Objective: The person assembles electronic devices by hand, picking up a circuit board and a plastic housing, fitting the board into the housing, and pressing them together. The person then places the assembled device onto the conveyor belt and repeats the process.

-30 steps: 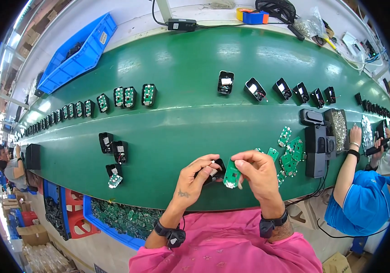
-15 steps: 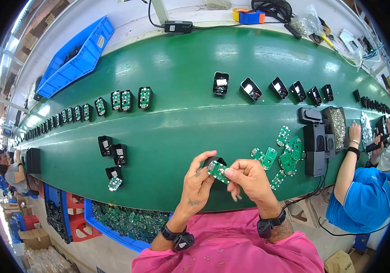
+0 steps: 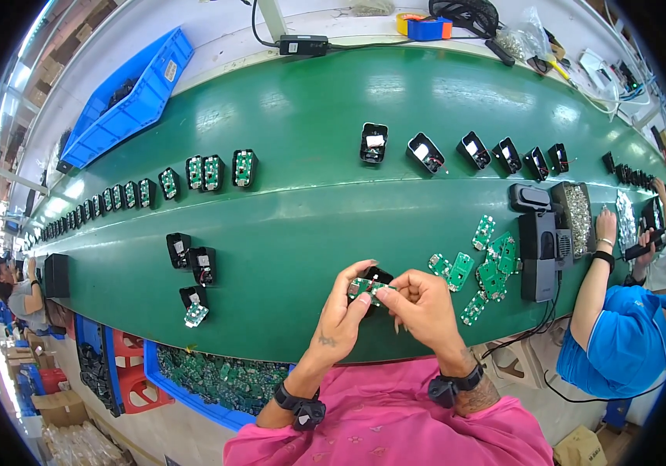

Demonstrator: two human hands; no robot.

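The person's left hand (image 3: 338, 312) had its grip closed around an open-topped black plastic housing (image 3: 379, 275), thumb pressed up against a rectangular green circuit board (image 3: 361, 287). The right hand (image 3: 424, 305) pinched the same board at its right end between thumb and fingers. The board lay across the near side of the housing, tilted; how far it sat inside was hidden by the fingers. Both hands were above the near edge of a long, glossy green tabletop (image 3: 294, 225).

Just beside the right hand lay a loose scatter of green circuit boards (image 3: 492, 276), with a dark grey boxy device (image 3: 538, 256) beyond it. Well to the left stood 3 black housings, the nearest (image 3: 188, 296) with a board (image 3: 195, 314) lying over its near end. Farther back, 6 black housings (image 3: 426, 153) without boards stood at the right, while a row of board-filled black housings (image 3: 244, 168) curved away to the left. At the far right was a co-worker in a blue shirt (image 3: 620, 342).
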